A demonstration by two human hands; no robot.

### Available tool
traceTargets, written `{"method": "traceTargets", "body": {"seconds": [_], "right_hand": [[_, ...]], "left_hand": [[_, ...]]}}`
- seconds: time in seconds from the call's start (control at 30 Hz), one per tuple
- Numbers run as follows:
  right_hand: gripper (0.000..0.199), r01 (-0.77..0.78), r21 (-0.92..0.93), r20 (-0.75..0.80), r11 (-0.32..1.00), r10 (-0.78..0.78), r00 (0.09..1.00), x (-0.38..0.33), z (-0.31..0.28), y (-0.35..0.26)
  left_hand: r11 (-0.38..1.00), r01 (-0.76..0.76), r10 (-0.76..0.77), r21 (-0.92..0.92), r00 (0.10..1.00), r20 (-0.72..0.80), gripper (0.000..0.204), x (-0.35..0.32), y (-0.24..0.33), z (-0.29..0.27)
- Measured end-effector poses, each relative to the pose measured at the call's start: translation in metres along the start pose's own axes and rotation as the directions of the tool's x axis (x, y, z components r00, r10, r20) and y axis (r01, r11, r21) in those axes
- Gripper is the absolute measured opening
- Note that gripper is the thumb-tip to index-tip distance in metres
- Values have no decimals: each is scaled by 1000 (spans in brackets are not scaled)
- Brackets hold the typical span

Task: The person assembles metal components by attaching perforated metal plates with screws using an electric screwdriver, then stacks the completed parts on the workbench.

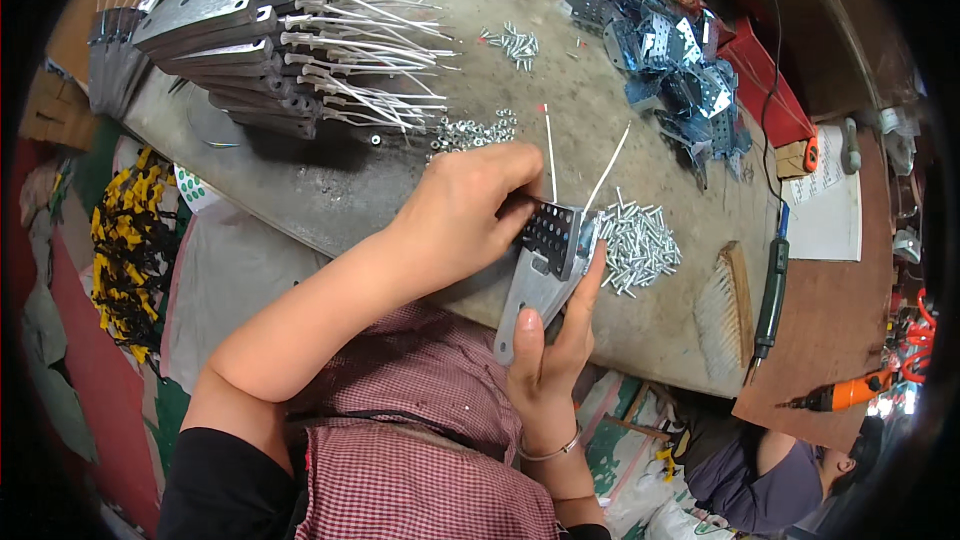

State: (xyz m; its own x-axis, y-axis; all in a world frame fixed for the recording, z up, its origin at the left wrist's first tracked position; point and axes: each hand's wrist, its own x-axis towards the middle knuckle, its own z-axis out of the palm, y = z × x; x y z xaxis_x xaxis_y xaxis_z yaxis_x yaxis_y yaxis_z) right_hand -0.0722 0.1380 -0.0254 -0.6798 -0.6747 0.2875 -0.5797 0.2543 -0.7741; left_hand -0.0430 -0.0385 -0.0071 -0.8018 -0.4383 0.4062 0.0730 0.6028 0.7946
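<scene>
One worn grey table (685, 325) is spreading beneath and beyond the held grey casing (533, 292), which is sitting between both hands near the table's front edge. A large stack of similar castings (200, 15) is standing beyond the casing and to its left, with white wires (385, 40) fanning out from its right side. Blue perforated plates (655, 40) are heaping up beyond the casing, to its right. Right hand (560, 345): gripping the casing from below and the right, thumb lying along its near part. Left hand (465, 205): pinching at the casing's left side, by a dark perforated plate (548, 237); its fingertips are partly hiding. Two wires are rising from the casing's far end. A dark driver (773, 290) is lying well to the casing's right; a wooden brush (738, 295) is resting between them. Long silver screws (640, 245) are piling up just right of the casing. Small nuts (475, 132) are scattering beyond it, leftward; shorter screws (517, 45) are clustering farther beyond.
</scene>
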Motion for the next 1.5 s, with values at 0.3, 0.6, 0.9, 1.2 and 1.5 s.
{"method": "traceTargets", "body": {"seconds": [0.3, 0.6, 0.9, 1.2, 1.5], "right_hand": [[75, -2, 4, 8, 1000, 2, 1000, 0, 1, -2], [89, 103, -181, 150, 978, -76, 986, 3, -5, -15], [48, -271, -712, -337, 648, 24, 941, 33, -236, 109], [67, -447, -890, -403, 93, 299, 865, 29, -318, 193], [52, -509, -296, -518, 809, 312, 797, 14, -361, 222]], "left_hand": [[948, 267, -267, -172, 963, 26, 19, -7, 11, 11], [992, -36, 44, -118, 997, 59, 40, -51, 29, 6], [989, -121, 127, -88, 990, 57, 46, -45, 21, 4], [914, -209, 190, 349, 978, 89, 45, -48, 13, -36], [838, -210, 242, 503, 970, 2, 36, -66, 0, -62]]}}
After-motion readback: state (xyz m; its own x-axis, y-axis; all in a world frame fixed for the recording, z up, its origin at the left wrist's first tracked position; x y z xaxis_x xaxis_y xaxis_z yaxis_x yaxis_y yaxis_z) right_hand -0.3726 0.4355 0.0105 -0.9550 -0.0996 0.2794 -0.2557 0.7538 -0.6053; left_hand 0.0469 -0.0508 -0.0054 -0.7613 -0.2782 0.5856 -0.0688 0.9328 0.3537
